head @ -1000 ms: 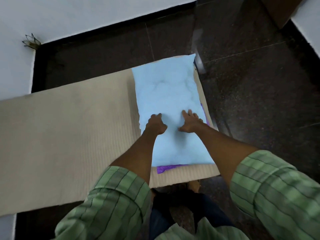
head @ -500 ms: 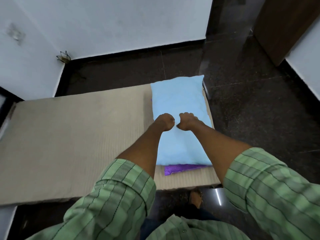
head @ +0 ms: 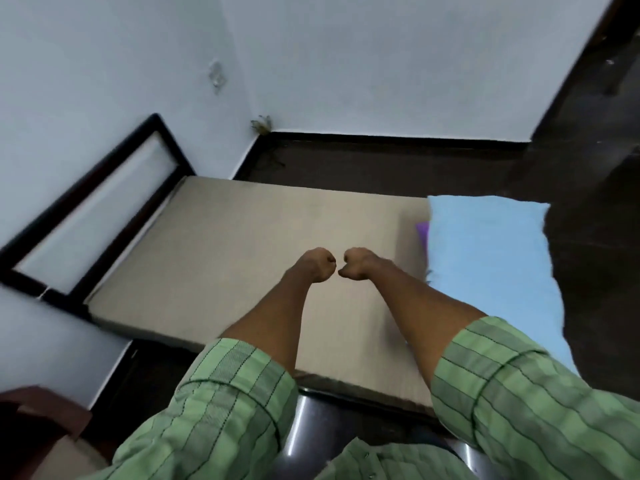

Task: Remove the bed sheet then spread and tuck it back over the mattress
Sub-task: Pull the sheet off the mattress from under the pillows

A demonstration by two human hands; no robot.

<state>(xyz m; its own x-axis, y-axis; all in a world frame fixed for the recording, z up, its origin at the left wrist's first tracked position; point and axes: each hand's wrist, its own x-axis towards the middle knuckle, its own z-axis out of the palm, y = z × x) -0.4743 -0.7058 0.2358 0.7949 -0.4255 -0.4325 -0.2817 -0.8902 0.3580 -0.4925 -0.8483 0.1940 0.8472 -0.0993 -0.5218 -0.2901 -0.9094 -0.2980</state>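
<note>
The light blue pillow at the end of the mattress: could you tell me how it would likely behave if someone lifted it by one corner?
The light blue pillow looks puffy, with soft rounded edges, so it would probably sag and fold rather than stay flat. It seems light for its bulk. Its far end overhangs the mattress edge, so a push that way might slide it off.
</note>
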